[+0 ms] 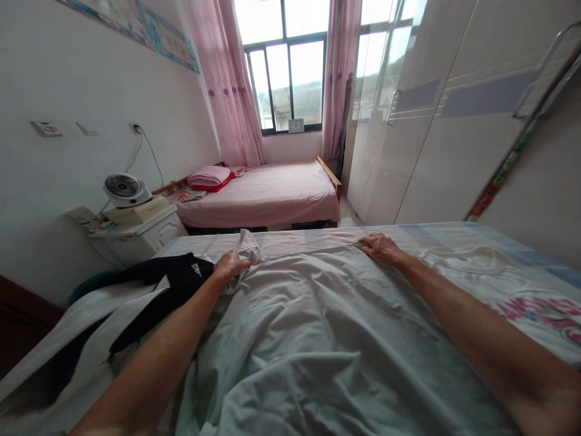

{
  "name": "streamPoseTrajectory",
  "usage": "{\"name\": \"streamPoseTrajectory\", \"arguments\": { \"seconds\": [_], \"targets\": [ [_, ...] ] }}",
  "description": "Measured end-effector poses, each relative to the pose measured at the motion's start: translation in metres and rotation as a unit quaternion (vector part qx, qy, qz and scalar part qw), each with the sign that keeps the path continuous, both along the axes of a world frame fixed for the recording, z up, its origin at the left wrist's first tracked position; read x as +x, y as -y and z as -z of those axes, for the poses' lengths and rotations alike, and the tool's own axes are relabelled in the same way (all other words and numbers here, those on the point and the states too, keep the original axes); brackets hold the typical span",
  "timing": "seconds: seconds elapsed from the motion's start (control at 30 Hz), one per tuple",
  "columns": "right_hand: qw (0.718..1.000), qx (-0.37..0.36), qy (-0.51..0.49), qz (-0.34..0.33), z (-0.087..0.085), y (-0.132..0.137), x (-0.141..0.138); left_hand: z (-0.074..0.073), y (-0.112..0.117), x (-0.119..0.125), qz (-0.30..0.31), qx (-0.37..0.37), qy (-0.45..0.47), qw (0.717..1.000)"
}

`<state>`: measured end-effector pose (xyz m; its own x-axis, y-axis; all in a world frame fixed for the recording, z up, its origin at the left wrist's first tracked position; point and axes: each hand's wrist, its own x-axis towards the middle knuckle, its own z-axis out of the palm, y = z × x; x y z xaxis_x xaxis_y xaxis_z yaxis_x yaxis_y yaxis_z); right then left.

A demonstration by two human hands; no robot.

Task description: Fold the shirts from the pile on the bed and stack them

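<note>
A wrinkled white cloth (313,339) is spread across the bed in front of me, its near part running out of view at the bottom. Its kind of garment or sheet I cannot make out. At its far left corner, my left hand (231,264) is closed on the fabric, and a small flap stands up beside the fingers. My right hand (380,247) grips the far right edge of the same cloth, fingers bent over it. Left of my left forearm lies a black and white garment (181,272). A white T-shirt (494,278) with pink lettering lies right of my right arm.
Beyond this blue-and-white bedsheet (426,233) stands another bed (272,194) with pink bedding and a folded pink blanket (209,175). A white fan (124,189) sits on a cabinet (149,233) at the left. A tall glossy wardrobe (422,139) lines the right side.
</note>
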<state>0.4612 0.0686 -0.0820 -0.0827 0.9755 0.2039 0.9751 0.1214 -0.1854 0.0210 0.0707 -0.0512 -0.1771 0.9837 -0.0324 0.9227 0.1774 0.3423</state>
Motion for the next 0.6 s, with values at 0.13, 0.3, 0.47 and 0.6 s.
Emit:
{"name": "streamPoseTrajectory", "arguments": {
  "seconds": [0.13, 0.3, 0.47, 0.6],
  "targets": [
    [0.999, 0.025, -0.032, 0.017, -0.01, 0.007, 0.001, -0.003, 0.005, -0.002, 0.049, 0.044, 0.082, 0.994],
    [0.985, 0.092, -0.1, 0.105, -0.038, 0.022, 0.021, -0.025, -0.008, 0.006, 0.065, 0.147, 0.118, 0.98],
    [0.984, 0.091, -0.05, 0.148, -0.052, 0.014, 0.029, -0.027, -0.025, 0.035, 0.045, 0.22, -0.006, 0.974],
    [0.982, 0.053, 0.001, 0.18, -0.04, -0.001, 0.021, -0.01, -0.029, 0.047, 0.049, 0.196, -0.099, 0.974]
  ]
}}
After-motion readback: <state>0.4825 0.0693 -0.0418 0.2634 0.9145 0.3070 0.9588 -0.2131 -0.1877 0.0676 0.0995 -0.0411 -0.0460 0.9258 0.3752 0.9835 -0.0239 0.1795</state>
